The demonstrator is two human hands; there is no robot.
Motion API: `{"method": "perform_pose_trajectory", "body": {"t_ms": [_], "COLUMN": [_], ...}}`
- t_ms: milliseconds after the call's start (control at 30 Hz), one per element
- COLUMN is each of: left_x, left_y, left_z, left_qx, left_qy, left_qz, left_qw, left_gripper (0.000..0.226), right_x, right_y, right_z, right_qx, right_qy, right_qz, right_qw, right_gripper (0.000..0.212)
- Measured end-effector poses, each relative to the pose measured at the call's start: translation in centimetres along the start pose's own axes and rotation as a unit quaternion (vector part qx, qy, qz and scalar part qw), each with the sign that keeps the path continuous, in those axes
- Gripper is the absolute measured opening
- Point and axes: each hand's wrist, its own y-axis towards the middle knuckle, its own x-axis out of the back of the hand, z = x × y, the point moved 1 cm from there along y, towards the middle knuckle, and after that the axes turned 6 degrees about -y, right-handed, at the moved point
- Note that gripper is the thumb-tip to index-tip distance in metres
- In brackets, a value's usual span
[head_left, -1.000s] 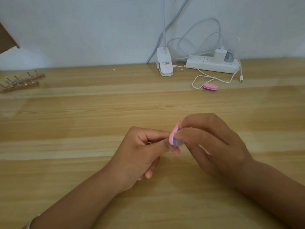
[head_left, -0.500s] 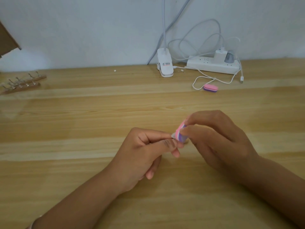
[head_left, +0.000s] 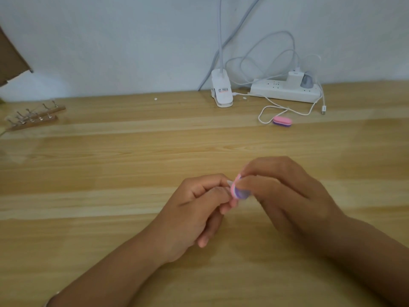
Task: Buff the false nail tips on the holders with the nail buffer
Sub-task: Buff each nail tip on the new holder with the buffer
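My right hand point(head_left: 285, 193) pinches a small pink and purple nail buffer point(head_left: 238, 190) above the middle of the wooden table point(head_left: 110, 218). My left hand point(head_left: 197, 213) holds a nail holder between thumb and fingers; only a pale nail tip point(head_left: 230, 182) shows, lying against the buffer's pink edge. The holder itself is hidden inside the fist. Two wooden racks with several more nail holders point(head_left: 33, 115) lie at the far left of the table.
A second pink and purple buffer point(head_left: 282, 121) lies at the back right beside a white cable. A white clip lamp base point(head_left: 222, 90) and a white power strip point(head_left: 285, 90) with plugs stand against the wall. A brown cardboard edge point(head_left: 11, 60) shows at the top left.
The buffer in my right hand has slid back and forth a little against the nail tip. My left hand has stayed almost still.
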Motion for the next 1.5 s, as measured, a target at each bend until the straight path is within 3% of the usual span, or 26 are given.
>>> {"method": "perform_pose_trajectory", "body": {"t_ms": [133,300,400,600,1233,1400,1500], "left_x": [0.2,0.4,0.6,0.5,0.7,0.7,0.7], "left_y": [0.0,-0.1,0.0,0.1,0.3,0.1,0.2], "left_z": [0.1,0.2,0.0,0.3,0.5,0.5,0.5], "left_qx": [0.014,0.033,0.035,0.032,0.01,0.005,0.01], "left_qy": [-0.025,-0.074,-0.085,-0.063,-0.08,-0.075,-0.072], "left_qz": [0.034,0.077,0.09,0.075,0.056,0.059,0.06], "left_qw": [0.999,0.994,0.992,0.995,0.995,0.995,0.996], "left_gripper": [0.024,0.023,0.024,0.022,0.023,0.022,0.023], "right_x": [0.3,0.1,0.4,0.1,-0.2,-0.5,-0.2], "right_y": [0.0,-0.1,0.0,-0.1,0.3,0.2,0.2], "right_z": [-0.9,0.2,-0.9,0.2,-0.5,0.6,-0.6], "right_qx": [-0.038,0.016,-0.021,0.029,-0.023,0.006,-0.031], "right_qy": [0.006,0.015,0.0,0.024,0.034,0.057,0.037], "right_qz": [-0.025,-0.011,-0.024,-0.006,0.002,-0.013,-0.005], "right_qw": [0.999,1.0,0.999,0.999,0.999,0.998,0.999], "right_gripper": [0.025,0.019,0.025,0.021,0.029,0.027,0.026]}}
